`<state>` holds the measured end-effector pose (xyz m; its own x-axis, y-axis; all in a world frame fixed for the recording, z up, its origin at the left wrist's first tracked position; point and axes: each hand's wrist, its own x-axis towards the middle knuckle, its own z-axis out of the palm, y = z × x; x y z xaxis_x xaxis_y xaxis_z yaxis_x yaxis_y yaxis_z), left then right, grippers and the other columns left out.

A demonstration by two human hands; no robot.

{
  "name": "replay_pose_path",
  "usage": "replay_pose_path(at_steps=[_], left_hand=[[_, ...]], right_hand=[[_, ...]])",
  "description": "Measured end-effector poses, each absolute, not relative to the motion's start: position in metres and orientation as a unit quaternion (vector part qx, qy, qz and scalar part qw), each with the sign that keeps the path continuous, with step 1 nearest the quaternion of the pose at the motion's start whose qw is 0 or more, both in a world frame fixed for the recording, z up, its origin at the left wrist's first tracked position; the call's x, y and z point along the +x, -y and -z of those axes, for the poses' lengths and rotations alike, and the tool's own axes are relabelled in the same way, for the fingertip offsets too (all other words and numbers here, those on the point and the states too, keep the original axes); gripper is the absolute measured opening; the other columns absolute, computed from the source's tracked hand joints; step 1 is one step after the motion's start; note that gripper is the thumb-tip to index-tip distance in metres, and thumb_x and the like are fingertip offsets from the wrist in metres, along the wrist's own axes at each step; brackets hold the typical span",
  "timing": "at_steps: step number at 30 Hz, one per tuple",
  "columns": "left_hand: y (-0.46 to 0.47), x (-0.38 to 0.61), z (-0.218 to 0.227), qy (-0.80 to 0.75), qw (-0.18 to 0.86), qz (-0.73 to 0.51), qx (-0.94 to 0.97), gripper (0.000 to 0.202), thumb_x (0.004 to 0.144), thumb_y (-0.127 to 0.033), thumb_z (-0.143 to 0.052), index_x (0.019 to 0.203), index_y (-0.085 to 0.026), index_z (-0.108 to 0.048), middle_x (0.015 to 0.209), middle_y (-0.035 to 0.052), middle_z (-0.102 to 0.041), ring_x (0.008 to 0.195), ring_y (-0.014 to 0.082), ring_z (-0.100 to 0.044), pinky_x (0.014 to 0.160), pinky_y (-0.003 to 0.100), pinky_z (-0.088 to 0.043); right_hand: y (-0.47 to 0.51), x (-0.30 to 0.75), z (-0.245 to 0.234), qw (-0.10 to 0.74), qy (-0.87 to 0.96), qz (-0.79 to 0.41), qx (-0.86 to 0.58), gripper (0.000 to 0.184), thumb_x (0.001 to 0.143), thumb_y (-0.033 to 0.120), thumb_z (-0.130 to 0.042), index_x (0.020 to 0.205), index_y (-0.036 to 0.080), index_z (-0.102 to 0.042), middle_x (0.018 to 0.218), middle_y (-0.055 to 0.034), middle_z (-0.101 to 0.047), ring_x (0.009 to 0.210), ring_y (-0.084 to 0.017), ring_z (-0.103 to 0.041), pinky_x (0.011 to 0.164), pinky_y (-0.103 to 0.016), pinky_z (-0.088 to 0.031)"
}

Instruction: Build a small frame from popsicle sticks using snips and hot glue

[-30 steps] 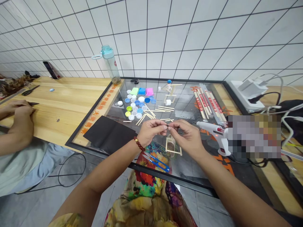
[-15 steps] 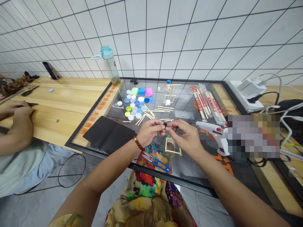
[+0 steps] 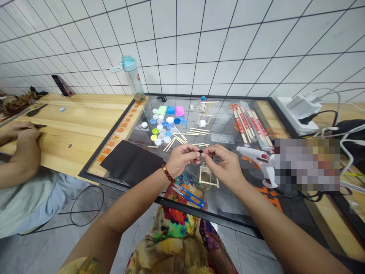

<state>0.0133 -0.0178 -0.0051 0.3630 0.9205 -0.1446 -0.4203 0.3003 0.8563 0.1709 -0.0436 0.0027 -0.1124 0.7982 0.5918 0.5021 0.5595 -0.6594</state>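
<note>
Scrap (image 3: 201,151), black, is clamped in the grip of left hand (image 3: 182,160) and right hand (image 3: 226,164); stick frame (image 3: 209,184) lies nearby.

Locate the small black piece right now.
In the head view, the small black piece is pinched between the left hand and right hand, left of the glue gun.

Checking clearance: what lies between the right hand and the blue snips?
In the head view, the small stick frame lies between the right hand and the snips.
</note>
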Motion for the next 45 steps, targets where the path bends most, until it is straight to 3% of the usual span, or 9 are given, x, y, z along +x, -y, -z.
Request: replay_pose_path(at_steps=[29, 45], left_hand=[[0.0163, 0.0128, 0.0032, -0.348, 0.754, -0.436, 0.346, 0.015, 0.061, -0.014, -0.071, 0.073, -0.011, -0.064, 0.06, 0.0002, -0.059, 0.054, 0.0076, -0.055, 0.055, 0.021, -0.045], [0.018, 0.0131, -0.002, -0.352, 0.759, -0.443, 0.321, 0.02, 0.056, -0.014, -0.073, 0.073, -0.011, -0.062, 0.059, -0.0012, -0.058, 0.054, 0.0075, -0.056, 0.055, 0.021, -0.046]], right_hand=[[0.0435, 0.1729, 0.0006, 0.465, 0.769, -0.103, -0.426, 0.007, 0.083, 0.02, -0.059, 0.087, 0.022, -0.064, 0.074, -0.002, -0.065, 0.066, -0.015, -0.059, 0.065, -0.03, -0.047], [0.0427, 0.1793, 0.0044, 0.412, 0.829, 0.069, -0.373, 0.022, 0.082, 0.013, -0.059, 0.101, 0.025, -0.062, 0.088, -0.0037, -0.071, 0.078, -0.018, -0.064, 0.077, -0.036, -0.042]])
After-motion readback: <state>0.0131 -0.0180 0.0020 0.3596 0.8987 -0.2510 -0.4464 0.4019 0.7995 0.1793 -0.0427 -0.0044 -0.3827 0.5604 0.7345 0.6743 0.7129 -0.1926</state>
